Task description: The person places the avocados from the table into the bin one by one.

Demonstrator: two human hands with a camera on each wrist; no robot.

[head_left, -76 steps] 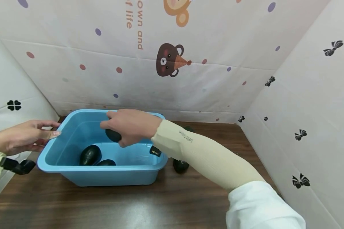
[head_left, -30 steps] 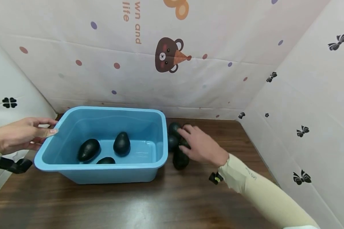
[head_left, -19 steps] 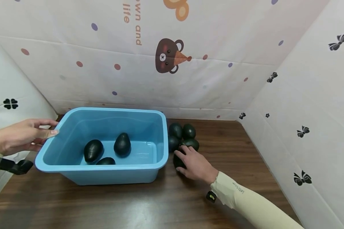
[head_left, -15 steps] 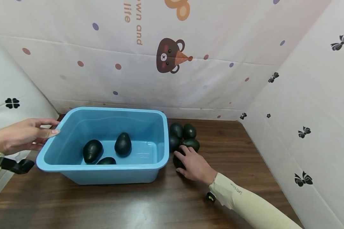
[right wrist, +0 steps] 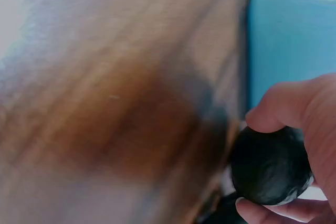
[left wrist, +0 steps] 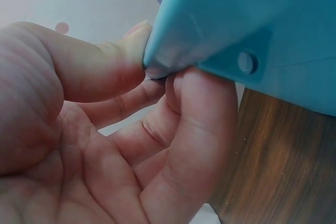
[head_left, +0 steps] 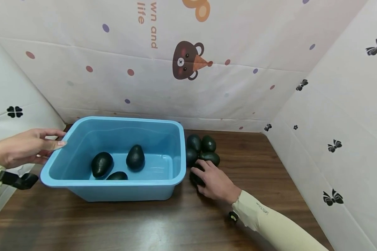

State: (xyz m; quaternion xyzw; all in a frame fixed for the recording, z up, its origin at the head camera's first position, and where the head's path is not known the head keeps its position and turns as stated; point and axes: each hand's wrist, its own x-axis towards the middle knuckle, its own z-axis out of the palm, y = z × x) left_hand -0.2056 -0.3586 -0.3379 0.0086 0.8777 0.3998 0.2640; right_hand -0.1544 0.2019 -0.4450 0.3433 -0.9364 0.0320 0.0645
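Note:
My left hand pinches the left rim of a blue plastic tub; the left wrist view has the thumb on one side of the rim and curled fingers beneath it. Inside the tub lie three dark green avocados, one upright-looking avocado near the middle, another avocado to its left, and a third partly hidden by the front wall. To the right of the tub, my right hand grips an avocado between thumb and fingers, low over the table.
Several more avocados sit clustered beside the tub's right wall, among them one at the back and one just beyond my right fingers. The brown wood-grain table meets a patterned white backdrop behind and at both sides.
My right hand has left the tub, where the avocado it held now lies, and has moved right to another avocado, which it now grips. My left hand stays on the rim.

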